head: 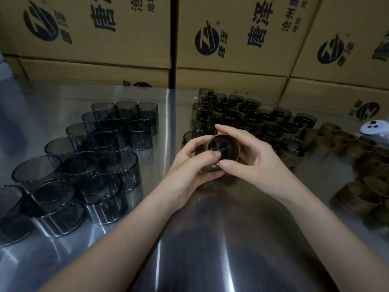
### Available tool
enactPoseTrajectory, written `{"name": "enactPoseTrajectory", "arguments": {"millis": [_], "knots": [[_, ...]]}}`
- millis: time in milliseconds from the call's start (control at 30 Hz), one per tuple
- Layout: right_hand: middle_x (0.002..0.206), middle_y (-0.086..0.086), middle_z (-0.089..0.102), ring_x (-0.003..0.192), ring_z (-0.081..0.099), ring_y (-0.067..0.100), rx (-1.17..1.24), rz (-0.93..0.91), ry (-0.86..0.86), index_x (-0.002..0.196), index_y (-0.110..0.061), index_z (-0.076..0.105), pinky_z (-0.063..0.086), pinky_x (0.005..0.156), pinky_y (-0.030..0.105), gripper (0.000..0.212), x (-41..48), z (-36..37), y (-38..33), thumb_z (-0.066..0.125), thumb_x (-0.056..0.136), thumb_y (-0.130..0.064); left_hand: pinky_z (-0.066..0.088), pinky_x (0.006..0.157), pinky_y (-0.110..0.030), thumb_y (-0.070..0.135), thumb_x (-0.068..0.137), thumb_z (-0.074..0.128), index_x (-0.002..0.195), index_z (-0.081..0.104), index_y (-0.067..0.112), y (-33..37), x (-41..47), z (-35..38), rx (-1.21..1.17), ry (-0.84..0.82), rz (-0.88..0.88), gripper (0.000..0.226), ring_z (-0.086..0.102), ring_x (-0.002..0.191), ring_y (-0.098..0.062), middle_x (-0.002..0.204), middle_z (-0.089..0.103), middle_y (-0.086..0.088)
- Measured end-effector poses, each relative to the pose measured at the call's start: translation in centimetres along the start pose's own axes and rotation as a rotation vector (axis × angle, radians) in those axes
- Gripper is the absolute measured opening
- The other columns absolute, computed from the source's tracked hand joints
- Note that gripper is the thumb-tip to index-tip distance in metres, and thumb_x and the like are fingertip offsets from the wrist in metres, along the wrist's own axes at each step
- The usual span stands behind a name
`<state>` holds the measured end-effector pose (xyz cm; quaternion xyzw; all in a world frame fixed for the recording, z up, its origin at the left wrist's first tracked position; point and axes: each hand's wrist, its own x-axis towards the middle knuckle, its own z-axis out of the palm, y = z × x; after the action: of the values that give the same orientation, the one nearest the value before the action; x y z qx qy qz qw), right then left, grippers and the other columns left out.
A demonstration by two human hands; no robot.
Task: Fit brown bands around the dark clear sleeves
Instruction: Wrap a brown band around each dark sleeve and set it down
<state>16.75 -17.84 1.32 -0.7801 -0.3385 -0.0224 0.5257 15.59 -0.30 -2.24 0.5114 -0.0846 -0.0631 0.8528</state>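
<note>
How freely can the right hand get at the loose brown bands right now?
Probably not yet: the right hand and left hand both grip a sleeve, though nothing blocks the loose bands.

2 bare hands, the left hand (190,168) and the right hand (255,160), slender, with long fingers (231,132) and short, rounded, faintly glossy nails (224,164), on the left forearm (126,234) and the right forearm (315,224), both slim, smooth and uncovered from wrist to frame edge.
</note>
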Motion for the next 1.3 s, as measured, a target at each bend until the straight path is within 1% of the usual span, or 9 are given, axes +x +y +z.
{"name": "enactPoseTrajectory", "arguments": {"millis": [200, 267, 400, 600, 900, 1033, 1167, 1233, 1300], "knots": [[0.126, -0.015, 0.065, 0.124, 0.056, 0.006, 0.112, -0.036, 0.09, 0.127, -0.03, 0.058, 0.045, 0.099, 0.019, 0.058, 0.0, -0.3, -0.1, 0.069, 0.077, -0.002, 0.058, 0.084, -0.043, 0.016, 0.067, 0.078, 0.124, 0.063, 0.016, 0.0, 0.1, 0.2, -0.013, 0.018, 0.025, 0.059, 0.069, 0.108, -0.033, 0.12, 0.068, -0.016], [0.125, -0.012, 0.066, 0.123, 0.058, 0.008, 0.132, -0.035, 0.115, 0.126, -0.028, 0.06, 0.047, 0.098, 0.019, 0.058, 0.0, -0.3, 0.0, 0.069, 0.077, 0.002, 0.058, 0.082, -0.041, 0.017, 0.064, 0.079, 0.119, 0.065, 0.019, 0.0, 0.2, 0.1, -0.016, 0.013, 0.034, 0.057, 0.07, 0.107, -0.033, 0.115, 0.07, -0.013], [0.122, -0.003, 0.067, 0.118, 0.062, 0.01, 0.204, -0.01, 0.177, 0.123, -0.02, 0.061, 0.049, 0.093, 0.019, 0.059, 0.0, -0.3, 0.1, 0.063, 0.08, 0.02, 0.059, 0.078, -0.04, 0.008, 0.073, 0.072, 0.113, 0.068, 0.021, -0.1, 0.3, 0.0, 0.003, 0.022, 0.051, 0.042, 0.071, 0.101, -0.032, 0.106, 0.073, -0.009], [0.118, -0.004, 0.069, 0.114, 0.064, 0.009, 0.221, 0.034, 0.21, 0.123, -0.018, 0.062, 0.05, 0.092, 0.019, 0.059, 0.2, -0.3, 0.1, 0.059, 0.081, 0.023, 0.059, 0.075, -0.037, 0.003, 0.069, 0.073, 0.099, 0.074, 0.028, -0.1, 0.3, 0.1, 0.007, 0.028, 0.054, 0.039, 0.073, 0.096, -0.027, 0.1, 0.075, -0.004], [0.12, 0.001, 0.068, 0.114, 0.064, 0.007, 0.203, 0.061, 0.227, 0.125, -0.017, 0.06, 0.05, 0.095, 0.02, 0.062, 0.2, -0.5, -0.2, 0.054, 0.081, 0.026, 0.059, 0.073, -0.035, 0.0, 0.066, 0.074, 0.096, 0.074, 0.032, -0.2, 0.2, 0.5, 0.017, 0.033, 0.046, 0.043, 0.074, 0.094, -0.026, 0.103, 0.071, -0.008], [0.116, -0.006, 0.07, 0.112, 0.064, 0.006, 0.208, 0.038, 0.201, 0.121, -0.021, 0.062, 0.05, 0.092, 0.018, 0.054, 0.1, -0.4, -0.2, 0.058, 0.085, 0.019, 0.059, 0.073, -0.035, 0.003, 0.068, 0.072, 0.105, 0.072, 0.028, 0.2, 0.1, 0.4, 0.024, 0.028, 0.039, 0.044, 0.074, 0.095, -0.025, 0.104, 0.071, -0.008], [0.109, -0.003, 0.074, 0.107, 0.067, 0.01, 0.188, 0.041, 0.241, 0.115, -0.015, 0.068, 0.053, 0.087, 0.022, 0.028, 0.4, -0.5, 0.0, 0.058, 0.093, -0.003, 0.059, 0.075, -0.035, 0.007, 0.075, 0.07, 0.121, 0.065, 0.019, 0.6, -0.3, 0.5, 0.006, -0.033, 0.013, 0.048, 0.071, 0.104, -0.035, 0.119, 0.067, -0.017], [0.115, 0.002, 0.072, 0.112, 0.065, 0.016, 0.223, 0.09, 0.203, 0.118, -0.015, 0.068, 0.054, 0.091, 0.031, 0.028, 0.4, -0.5, 0.1, 0.056, 0.093, -0.021, 0.059, 0.075, -0.034, 0.013, 0.08, 0.068, 0.127, 0.063, 0.017, 0.8, -0.4, 0.6, -0.017, -0.062, 0.009, 0.048, 0.067, 0.108, -0.041, 0.126, 0.065, -0.021], [0.118, 0.002, 0.07, 0.114, 0.064, 0.017, 0.278, 0.159, 0.151, 0.119, -0.02, 0.067, 0.055, 0.092, 0.033, 0.035, 0.4, -0.4, 0.0, 0.053, 0.09, -0.034, 0.059, 0.075, -0.033, 0.016, 0.082, 0.066, 0.128, 0.063, 0.016, 1.0, -0.5, 0.7, -0.032, -0.07, 0.008, 0.046, 0.066, 0.11, -0.043, 0.127, 0.064, -0.021]]}}
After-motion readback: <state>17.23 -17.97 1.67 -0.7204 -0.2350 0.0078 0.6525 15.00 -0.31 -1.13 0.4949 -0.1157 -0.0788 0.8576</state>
